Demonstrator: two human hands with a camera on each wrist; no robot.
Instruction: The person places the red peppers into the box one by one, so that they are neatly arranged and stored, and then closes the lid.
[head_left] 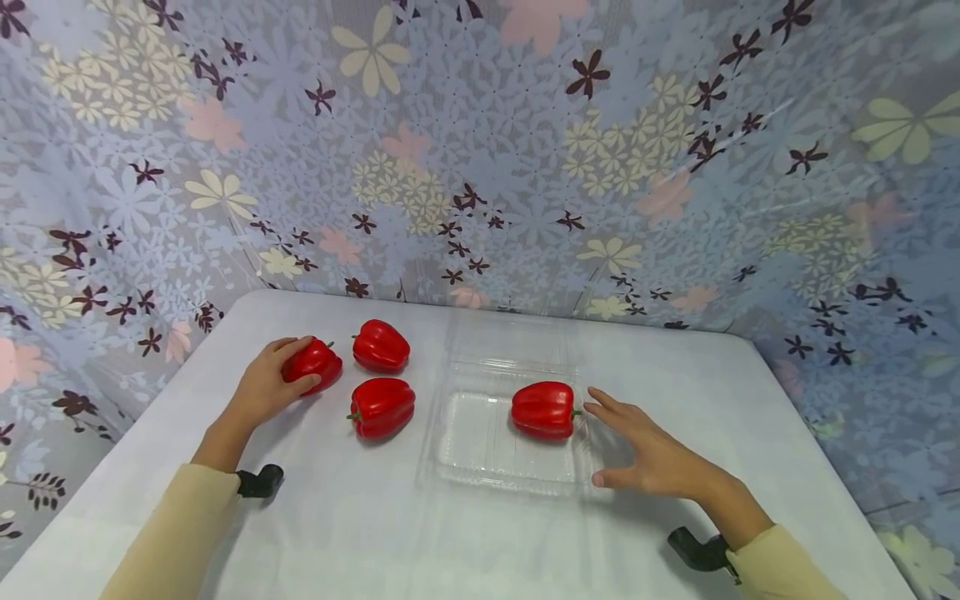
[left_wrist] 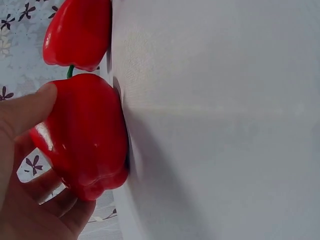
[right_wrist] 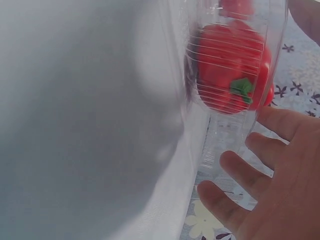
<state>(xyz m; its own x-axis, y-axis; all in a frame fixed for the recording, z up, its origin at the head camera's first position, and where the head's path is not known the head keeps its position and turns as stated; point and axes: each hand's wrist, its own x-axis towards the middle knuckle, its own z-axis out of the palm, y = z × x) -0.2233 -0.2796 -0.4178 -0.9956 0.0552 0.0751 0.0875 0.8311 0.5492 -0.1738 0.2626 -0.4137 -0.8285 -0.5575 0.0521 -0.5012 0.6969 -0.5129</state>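
Observation:
At the left of the table, my left hand (head_left: 262,387) holds a red bell pepper (head_left: 318,367), its thumb on the near side and its fingers round the far side. In the left wrist view this bell pepper (left_wrist: 87,135) rests on or just above the white surface. Another red bell pepper (head_left: 542,410) lies in the right part of a clear plastic container (head_left: 467,433), green stem pointing right. My right hand (head_left: 656,457) is beside the container's right wall, fingers spread and nothing in its grasp. The right wrist view shows that pepper (right_wrist: 220,65) through the ribbed clear wall.
Two more red bell peppers, one farther back (head_left: 381,346) and one nearer (head_left: 382,408), lie between my left hand and the container. The container's clear lid (head_left: 513,337) stands open at the back. A floral curtain (head_left: 480,167) hangs behind the white table (head_left: 337,517).

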